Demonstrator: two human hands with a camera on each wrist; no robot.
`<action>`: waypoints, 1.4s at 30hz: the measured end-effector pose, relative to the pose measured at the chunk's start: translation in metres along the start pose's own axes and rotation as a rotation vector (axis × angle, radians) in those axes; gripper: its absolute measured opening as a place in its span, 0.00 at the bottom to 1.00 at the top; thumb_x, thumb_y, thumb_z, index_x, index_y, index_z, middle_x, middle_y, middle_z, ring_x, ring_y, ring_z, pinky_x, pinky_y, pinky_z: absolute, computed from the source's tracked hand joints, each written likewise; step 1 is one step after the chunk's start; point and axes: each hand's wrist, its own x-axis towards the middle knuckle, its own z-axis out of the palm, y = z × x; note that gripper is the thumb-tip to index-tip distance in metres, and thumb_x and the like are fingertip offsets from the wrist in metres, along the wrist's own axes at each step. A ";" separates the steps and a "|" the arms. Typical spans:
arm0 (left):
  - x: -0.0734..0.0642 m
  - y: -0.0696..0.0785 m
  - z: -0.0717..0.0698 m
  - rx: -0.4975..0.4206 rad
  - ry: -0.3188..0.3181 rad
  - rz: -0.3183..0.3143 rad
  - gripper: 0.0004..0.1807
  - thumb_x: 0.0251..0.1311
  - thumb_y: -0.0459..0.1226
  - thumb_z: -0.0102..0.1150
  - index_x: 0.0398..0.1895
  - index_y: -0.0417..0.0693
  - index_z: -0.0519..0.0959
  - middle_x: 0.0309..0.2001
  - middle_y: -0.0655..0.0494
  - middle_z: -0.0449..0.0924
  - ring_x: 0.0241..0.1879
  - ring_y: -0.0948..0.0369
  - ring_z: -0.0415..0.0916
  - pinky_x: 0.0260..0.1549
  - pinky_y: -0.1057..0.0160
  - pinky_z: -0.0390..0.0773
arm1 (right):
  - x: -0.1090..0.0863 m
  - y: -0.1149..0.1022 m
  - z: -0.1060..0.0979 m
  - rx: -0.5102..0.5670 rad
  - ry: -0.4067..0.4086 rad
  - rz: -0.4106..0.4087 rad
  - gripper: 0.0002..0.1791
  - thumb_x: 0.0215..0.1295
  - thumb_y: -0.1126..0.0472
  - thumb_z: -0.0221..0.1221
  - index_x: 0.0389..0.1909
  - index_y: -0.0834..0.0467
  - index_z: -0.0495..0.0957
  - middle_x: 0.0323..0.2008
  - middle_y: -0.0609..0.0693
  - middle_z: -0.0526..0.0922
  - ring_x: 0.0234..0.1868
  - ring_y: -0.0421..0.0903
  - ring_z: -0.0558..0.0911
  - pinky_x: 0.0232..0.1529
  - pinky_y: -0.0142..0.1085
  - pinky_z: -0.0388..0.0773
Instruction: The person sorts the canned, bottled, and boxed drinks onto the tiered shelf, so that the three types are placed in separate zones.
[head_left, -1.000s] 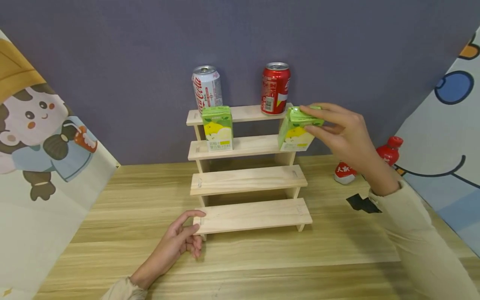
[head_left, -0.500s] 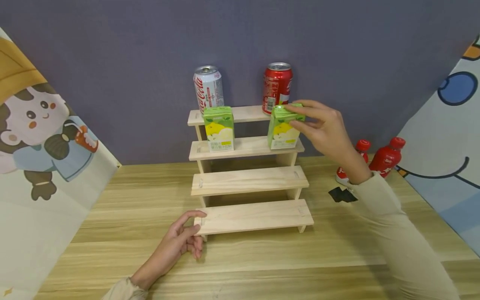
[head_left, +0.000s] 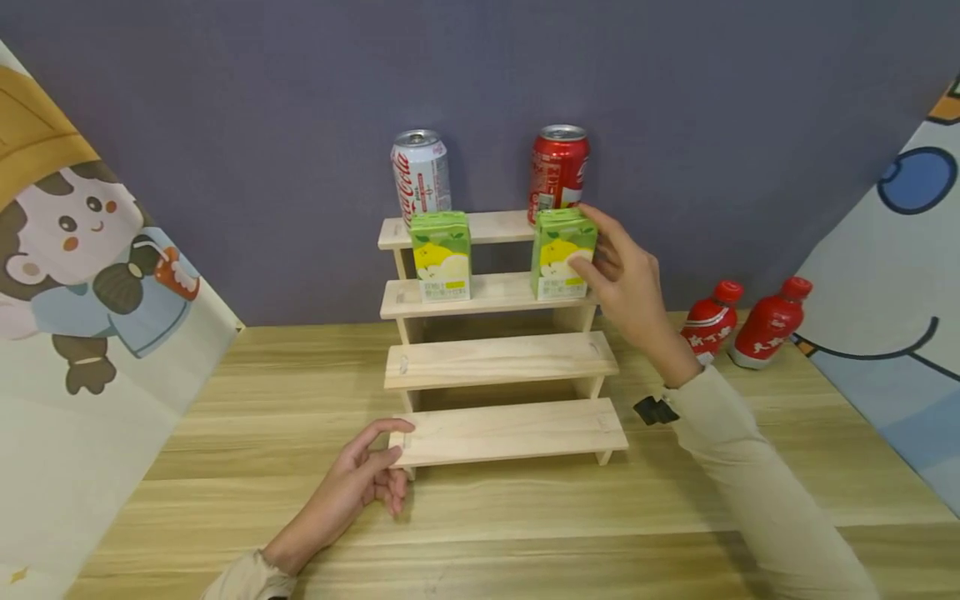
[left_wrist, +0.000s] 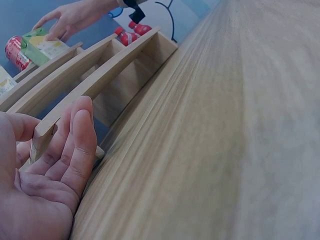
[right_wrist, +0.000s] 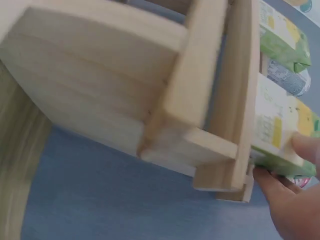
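My right hand (head_left: 630,283) holds a green and yellow juice carton (head_left: 561,258) by its right side, thumb on the front face. The carton stands upright at the right end of the second step from the top of a wooden tiered display stand (head_left: 502,360). A matching carton (head_left: 441,260) stands on that step's left end. Down at the lowest step, my left hand (head_left: 348,479) grips the left end of the board; the left wrist view shows the board edge (left_wrist: 45,132) between thumb and fingers. The right wrist view shows my thumb (right_wrist: 306,147) against the held carton (right_wrist: 280,125).
Behind the cartons, a white Coca-Cola can (head_left: 422,175) and a red can (head_left: 558,171) stand on the top step, near the dark wall. Two red bottles (head_left: 708,321) stand on the table right of the stand. Printed panels flank both sides.
My right hand has moved the tilted carton left and set it upright on the step. Its fingers have shifted from the carton's top to its side. My left hand stays put.
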 end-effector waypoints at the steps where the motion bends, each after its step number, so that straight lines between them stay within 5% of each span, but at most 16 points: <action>1: 0.000 0.000 0.000 0.000 0.001 0.000 0.23 0.79 0.36 0.40 0.72 0.39 0.57 0.26 0.50 0.82 0.24 0.58 0.81 0.23 0.60 0.85 | -0.002 -0.003 0.002 0.007 0.016 -0.006 0.34 0.64 0.73 0.63 0.71 0.58 0.67 0.61 0.63 0.77 0.60 0.55 0.79 0.55 0.44 0.80; 12: 0.000 -0.001 0.000 -0.004 -0.009 0.020 0.23 0.79 0.35 0.40 0.72 0.39 0.56 0.27 0.50 0.82 0.24 0.58 0.81 0.22 0.61 0.85 | -0.012 0.002 0.013 0.070 0.124 -0.022 0.35 0.65 0.74 0.61 0.73 0.58 0.65 0.61 0.63 0.77 0.60 0.56 0.79 0.57 0.48 0.79; 21: 0.001 -0.001 0.000 -0.007 -0.005 0.027 0.22 0.79 0.35 0.40 0.72 0.39 0.57 0.26 0.50 0.82 0.23 0.58 0.81 0.22 0.61 0.85 | -0.020 0.032 0.011 0.004 0.074 -0.057 0.45 0.62 0.73 0.64 0.78 0.49 0.56 0.56 0.62 0.81 0.56 0.55 0.82 0.49 0.34 0.83; 27: 0.001 -0.001 0.000 -0.007 -0.014 0.027 0.23 0.79 0.34 0.39 0.72 0.39 0.56 0.27 0.51 0.82 0.24 0.58 0.81 0.22 0.61 0.85 | -0.028 0.029 -0.002 -0.098 0.029 -0.055 0.45 0.64 0.70 0.65 0.77 0.42 0.57 0.62 0.58 0.78 0.56 0.55 0.82 0.49 0.45 0.83; 42: 0.000 -0.002 0.000 -0.015 -0.012 0.033 0.23 0.79 0.34 0.40 0.72 0.38 0.56 0.27 0.50 0.82 0.23 0.58 0.81 0.22 0.61 0.85 | -0.047 0.019 -0.024 -0.219 -0.023 -0.124 0.29 0.64 0.72 0.63 0.66 0.56 0.73 0.57 0.57 0.81 0.52 0.54 0.83 0.49 0.48 0.83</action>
